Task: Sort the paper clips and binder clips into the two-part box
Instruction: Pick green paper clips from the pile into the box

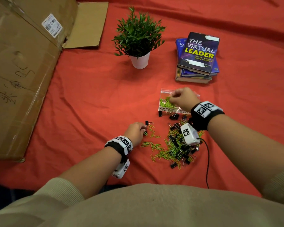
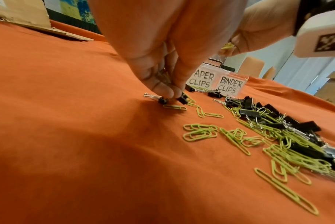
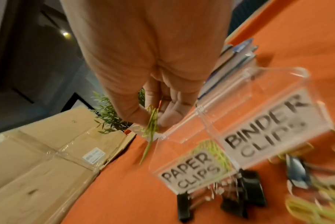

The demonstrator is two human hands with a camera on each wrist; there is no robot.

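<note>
Dangling green wire paper clips (image 3: 151,121) over the clear plastic two-part box (image 1: 164,92) at centre right, the right hand (image 1: 184,97) pinches them; a drifting release could spill them. Lower centre, the left hand (image 1: 136,131) pinches a small black binder clip (image 2: 182,99) on the red-clothed surface (image 1: 88,95), possibly snagging neighbours.

Left hand (image 1: 134,131) pinches low; right hand (image 1: 184,97) pinches, raised forward.

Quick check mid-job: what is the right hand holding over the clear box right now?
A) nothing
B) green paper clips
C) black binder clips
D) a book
B: the right hand pinches a bunch of green paper clips above the clear box, over the half labelled for paper clips.
</note>
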